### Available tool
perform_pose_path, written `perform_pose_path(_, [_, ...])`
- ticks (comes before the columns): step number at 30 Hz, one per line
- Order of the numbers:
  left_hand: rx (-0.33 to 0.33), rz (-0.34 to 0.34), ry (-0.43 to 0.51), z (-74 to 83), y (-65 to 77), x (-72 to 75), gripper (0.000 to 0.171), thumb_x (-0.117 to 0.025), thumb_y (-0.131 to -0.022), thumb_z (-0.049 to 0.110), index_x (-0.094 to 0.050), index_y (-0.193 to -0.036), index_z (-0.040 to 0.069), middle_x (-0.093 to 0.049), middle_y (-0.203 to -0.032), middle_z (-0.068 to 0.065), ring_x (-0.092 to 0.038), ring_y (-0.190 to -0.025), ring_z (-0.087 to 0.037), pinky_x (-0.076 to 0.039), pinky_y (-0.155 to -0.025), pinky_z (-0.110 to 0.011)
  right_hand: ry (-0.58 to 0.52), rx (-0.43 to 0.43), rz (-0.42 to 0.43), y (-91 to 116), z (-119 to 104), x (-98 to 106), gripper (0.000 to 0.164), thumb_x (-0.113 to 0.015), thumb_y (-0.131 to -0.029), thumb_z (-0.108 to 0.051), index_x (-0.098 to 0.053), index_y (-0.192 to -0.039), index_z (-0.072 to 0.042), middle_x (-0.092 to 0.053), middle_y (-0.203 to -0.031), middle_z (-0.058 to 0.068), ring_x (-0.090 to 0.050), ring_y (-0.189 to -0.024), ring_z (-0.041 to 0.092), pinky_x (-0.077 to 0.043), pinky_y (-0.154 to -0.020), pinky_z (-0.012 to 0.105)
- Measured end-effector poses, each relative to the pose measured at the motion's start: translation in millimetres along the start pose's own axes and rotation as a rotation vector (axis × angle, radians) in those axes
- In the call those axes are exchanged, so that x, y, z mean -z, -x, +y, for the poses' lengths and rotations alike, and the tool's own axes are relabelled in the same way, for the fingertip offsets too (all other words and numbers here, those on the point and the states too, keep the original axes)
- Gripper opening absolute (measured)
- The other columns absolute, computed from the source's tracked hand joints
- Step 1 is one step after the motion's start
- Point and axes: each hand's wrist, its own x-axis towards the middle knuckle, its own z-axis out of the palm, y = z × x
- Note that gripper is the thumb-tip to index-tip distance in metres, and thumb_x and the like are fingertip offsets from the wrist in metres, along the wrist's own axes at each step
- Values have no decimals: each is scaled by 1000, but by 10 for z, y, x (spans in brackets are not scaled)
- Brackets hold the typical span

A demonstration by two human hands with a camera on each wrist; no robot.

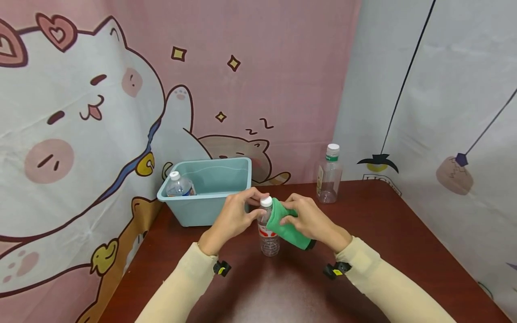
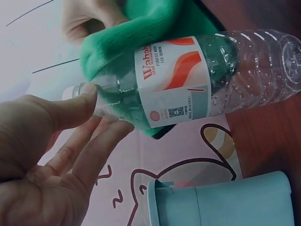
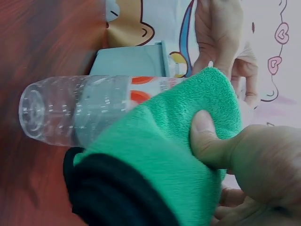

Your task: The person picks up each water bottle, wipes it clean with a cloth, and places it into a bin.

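Observation:
A clear plastic water bottle [image 1: 269, 246] with a white cap and a red-and-white label [image 2: 174, 82] stands upright close to the dark table top. My left hand [image 1: 235, 213] holds it by the neck, thumb on one side and fingers on the other. Between thumb and fingers, my right hand [image 1: 310, 218] grips a green cloth [image 3: 155, 141] with a black edge. The cloth lies along the bottle's right side in the head view and covers part of its upper body. In the right wrist view it hides the neck and much of the label.
A light blue plastic bin [image 1: 202, 210] stands at the back left, with a white-capped bottle [image 1: 175, 184] inside. At the back right of the brown table [image 1: 387, 251] stands another clear bottle [image 1: 329, 179] with a white cap. Printed cloth walls [image 1: 282, 80] border the table.

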Motion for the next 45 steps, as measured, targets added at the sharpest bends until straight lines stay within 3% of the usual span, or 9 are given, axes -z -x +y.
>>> perform_pose_path(11, [-8, 8, -14, -1, 2, -1, 37, -96, -95, 8, -79, -128, 13, -87, -136, -5, -88, -110, -24, -72, -98, -44, 20, 67, -112, 70, 308, -304, 23, -95, -94, -3, -93, -116, -10, -85, -107, 4, -79, -104, 18, -65, -82, 27])
perform_pose_path(16, [12, 5, -6, -4, 9, -5, 37, -96, -96, 9, -79, -128, 14, -86, -138, -4, -87, -111, -23, -72, -98, -45, 16, 79, -157, 94, 425, -450, 19, -95, -94, 0, -93, -109, -12, -86, -101, 3, -73, -99, 9, -57, -74, 21])
perform_pose_path(24, [8, 3, -9, 19, 14, -6, 37, -96, -96, 8, -79, -128, 13, -86, -138, -4, -88, -112, -23, -72, -99, -46, -12, 89, -222, 150, 546, -635, 19, -92, -94, 7, -91, -91, -12, -88, -87, 1, -57, -74, -4, -41, -59, 17])
perform_pose_path(29, [13, 2, -12, 27, 15, -10, 37, -96, -96, 8, -79, -128, 13, -86, -138, -4, -87, -112, -23, -72, -100, -45, -21, 88, -220, 167, 563, -676, 25, -88, -94, 12, -90, -89, -13, -87, -85, 1, -62, -77, -4, -41, -61, 18])
perform_pose_path(37, [17, -5, 2, 21, 10, -20, 37, -95, -96, 7, -79, -129, 13, -86, -138, -4, -87, -113, -23, -72, -99, -43, 7, 99, -151, 217, 540, -621, 30, -88, -90, 11, -90, -92, -18, -81, -90, -2, -68, -93, 7, -53, -76, 22])
perform_pose_path(45, [18, 0, 2, -2, 6, -15, 38, -96, -96, 8, -78, -130, 14, -86, -138, -4, -87, -113, -24, -71, -101, -47, -9, 56, -110, 193, 436, -475, 25, -91, -95, 3, -93, -111, -16, -82, -103, -2, -74, -98, 9, -60, -80, 24])
